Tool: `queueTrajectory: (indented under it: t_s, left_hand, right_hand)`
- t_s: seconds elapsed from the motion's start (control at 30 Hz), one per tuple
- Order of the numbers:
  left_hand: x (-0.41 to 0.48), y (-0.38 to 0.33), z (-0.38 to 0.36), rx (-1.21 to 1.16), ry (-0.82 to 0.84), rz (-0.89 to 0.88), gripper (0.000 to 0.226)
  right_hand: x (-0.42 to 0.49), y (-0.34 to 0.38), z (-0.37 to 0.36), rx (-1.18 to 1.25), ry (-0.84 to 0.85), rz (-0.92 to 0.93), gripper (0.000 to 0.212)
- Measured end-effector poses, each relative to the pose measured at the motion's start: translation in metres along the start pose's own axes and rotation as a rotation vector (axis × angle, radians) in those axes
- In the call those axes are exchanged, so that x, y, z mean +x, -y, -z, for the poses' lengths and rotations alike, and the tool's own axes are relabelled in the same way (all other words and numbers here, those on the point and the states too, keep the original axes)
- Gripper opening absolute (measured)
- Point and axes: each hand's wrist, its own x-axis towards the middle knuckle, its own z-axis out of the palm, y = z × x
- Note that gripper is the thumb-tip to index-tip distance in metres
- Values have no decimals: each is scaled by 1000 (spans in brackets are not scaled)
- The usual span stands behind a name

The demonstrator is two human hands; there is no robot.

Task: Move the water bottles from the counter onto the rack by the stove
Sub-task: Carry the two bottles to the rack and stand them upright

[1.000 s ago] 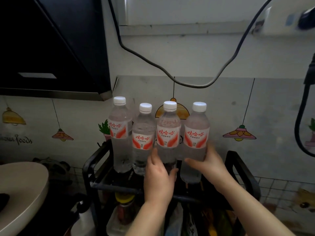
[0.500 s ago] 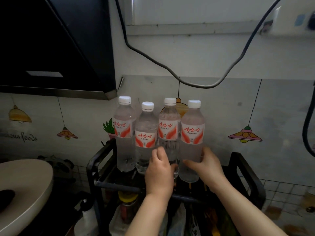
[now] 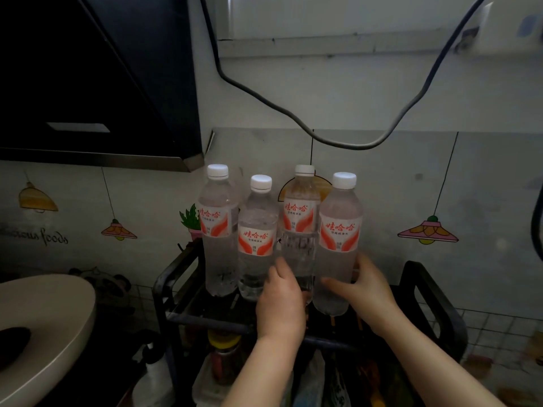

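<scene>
Head view: your left hand (image 3: 280,306) wraps bottle three (image 3: 301,230), and your right hand (image 3: 365,292) has its fingers (image 3: 333,282) closed on bottle four (image 3: 338,245). All four bottles stand upright on the rack (image 3: 432,301), bottle one (image 3: 218,230) and bottle two (image 3: 256,239) free at left.

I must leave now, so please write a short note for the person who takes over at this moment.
Left hand: wrapped on the third clear plastic water bottle, low down.
Right hand: fingers around the fourth bottle.
All four white-capped bottles stand upright on the black metal rack.
Done: bottles are on the rack.
Left: let go of both; no other bottles in view.
</scene>
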Motion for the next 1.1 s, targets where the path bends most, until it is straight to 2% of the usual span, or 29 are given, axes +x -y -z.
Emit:
queueTrajectory:
  t_s: [0.1, 0.23, 0.37, 0.5, 0.57, 0.73, 0.83, 0.9, 1.0, 1.1]
  left_hand:
    - [-1, -1, 0, 64, 63, 44, 62]
    - [-1, -2, 4, 95, 83, 118, 41]
    - [-2, 2, 8, 113, 86, 110, 30]
    - [-6, 2, 17, 101, 133, 81, 42]
    - [-7, -1, 27, 80, 99, 58, 45]
    - [2, -17, 53, -77, -179, -124, 76]
    - [20, -25, 62, 47, -385, -305, 80]
    - [33, -29, 66, 141, -461, -377, 84]
    - [48, -42, 80, 183, -444, -415, 90]
    - [64, -53, 93, 137, -268, -385, 93]
  right_hand:
    - [-1, -1, 1, 25, -1, -4, 58]
    - [0, -2, 2, 38, 8, -6, 57]
    - [0, -2, 2, 38, 21, -12, 56]
    - [0, -1, 3, 31, 27, -9, 56]
    - [-1, 0, 4, 42, 34, -18, 54]
    - [-2, 4, 5, 81, 55, -23, 46]
    - [-2, 4, 5, 90, 55, -20, 43]
    - [-3, 4, 5, 96, 56, -25, 44]
    - [-3, 4, 7, 89, 60, -31, 48]
    - [-2, 3, 7, 73, 59, -45, 55]
